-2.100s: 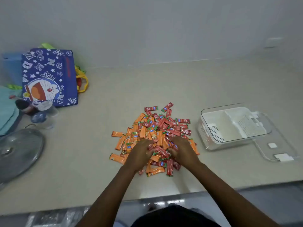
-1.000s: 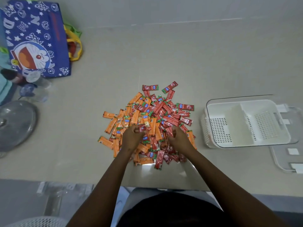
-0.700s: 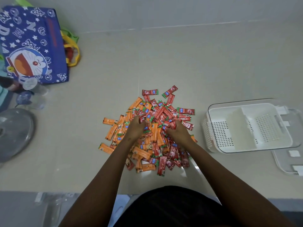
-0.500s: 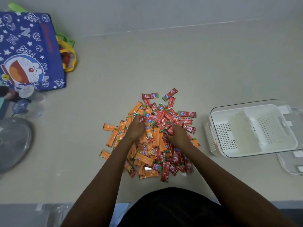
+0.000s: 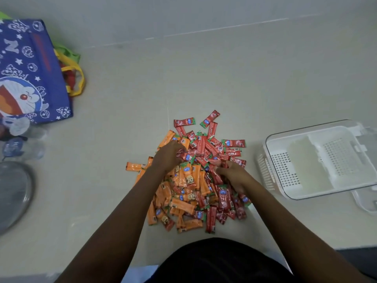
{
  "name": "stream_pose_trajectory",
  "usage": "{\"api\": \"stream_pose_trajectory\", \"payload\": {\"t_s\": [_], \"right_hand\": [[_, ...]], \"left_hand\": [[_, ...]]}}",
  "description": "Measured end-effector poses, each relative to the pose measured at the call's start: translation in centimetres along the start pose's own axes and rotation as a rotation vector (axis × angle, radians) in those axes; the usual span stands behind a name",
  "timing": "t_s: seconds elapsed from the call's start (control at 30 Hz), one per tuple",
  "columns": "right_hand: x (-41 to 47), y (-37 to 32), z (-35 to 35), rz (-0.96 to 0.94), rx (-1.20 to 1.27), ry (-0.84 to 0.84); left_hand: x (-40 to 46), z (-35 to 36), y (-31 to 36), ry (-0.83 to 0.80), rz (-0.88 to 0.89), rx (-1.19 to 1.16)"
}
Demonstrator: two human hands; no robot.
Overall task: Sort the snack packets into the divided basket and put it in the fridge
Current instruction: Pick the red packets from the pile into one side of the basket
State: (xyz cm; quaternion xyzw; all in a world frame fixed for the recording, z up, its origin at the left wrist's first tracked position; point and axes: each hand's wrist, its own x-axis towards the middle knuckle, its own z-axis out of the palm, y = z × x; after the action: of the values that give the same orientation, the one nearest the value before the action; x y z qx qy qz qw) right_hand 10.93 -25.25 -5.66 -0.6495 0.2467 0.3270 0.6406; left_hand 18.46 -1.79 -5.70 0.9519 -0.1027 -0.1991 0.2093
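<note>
Meanwhile, both hands were buried in the pile of snack packets on the counter. The left hand lay over the orange packets, fingers curled into them. The right hand had its fingers curled around red packets. Whether either truly gripped one could not be told. Well right of the heap stood the white divided basket, both compartments bare, a blue cartoon bag far left.
</note>
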Motion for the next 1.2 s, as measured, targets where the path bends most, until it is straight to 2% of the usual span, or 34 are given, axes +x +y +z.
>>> {"api": "stream_pose_trajectory", "payload": {"t_s": [0.1,0.2,0.27,0.37,0.43,0.5,0.63,0.7,0.8,0.9,1.03,1.2], "right_hand": [[0.3,0.1,-0.2,0.033,0.104,-0.030],[0.2,-0.2,-0.1,0.056,0.335,-0.104],[0.1,-0.5,-0.2,0.060,0.503,-0.136],[0.1,-1.1,-0.4,0.045,0.684,-0.165],[0.4,-1.3,-0.5,0.020,0.585,-0.140],[0.9,-1.6,-0.4,0.008,0.389,-0.085],[1.3,-2.7,0.4,-0.094,-0.312,0.112],[1.8,-2.9,0.9,-0.220,-0.511,0.162],[2.9,-2.2,1.4,-0.310,-0.719,0.194],[3.3,-1.4,1.9,-0.340,-0.811,0.220],[3.5,-0.7,1.9,-0.364,-0.818,0.281],[3.2,-0.9,1.6,-0.280,-0.865,0.274]], "left_hand": [[0.0,0.3,0.3,-0.009,0.007,0.060],[0.1,0.6,0.3,-0.015,-0.008,0.000],[0.1,0.5,0.4,-0.022,-0.069,-0.160],[0.1,-0.2,0.6,-0.059,-0.278,-0.510],[0.4,-0.5,0.6,-0.069,-0.319,-0.642],[0.6,-0.8,0.7,-0.073,-0.281,-0.637],[1.2,-1.1,2.0,-0.130,-0.152,-0.404],[1.7,-0.6,2.5,-0.151,-0.080,-0.293],[2.1,1.2,2.7,-0.140,-0.004,-0.121],[1.9,2.5,2.7,-0.108,-0.022,-0.096],[2.0,3.2,2.5,-0.057,-0.043,-0.027],[2.1,2.7,2.3,-0.007,-0.042,0.014]]}}
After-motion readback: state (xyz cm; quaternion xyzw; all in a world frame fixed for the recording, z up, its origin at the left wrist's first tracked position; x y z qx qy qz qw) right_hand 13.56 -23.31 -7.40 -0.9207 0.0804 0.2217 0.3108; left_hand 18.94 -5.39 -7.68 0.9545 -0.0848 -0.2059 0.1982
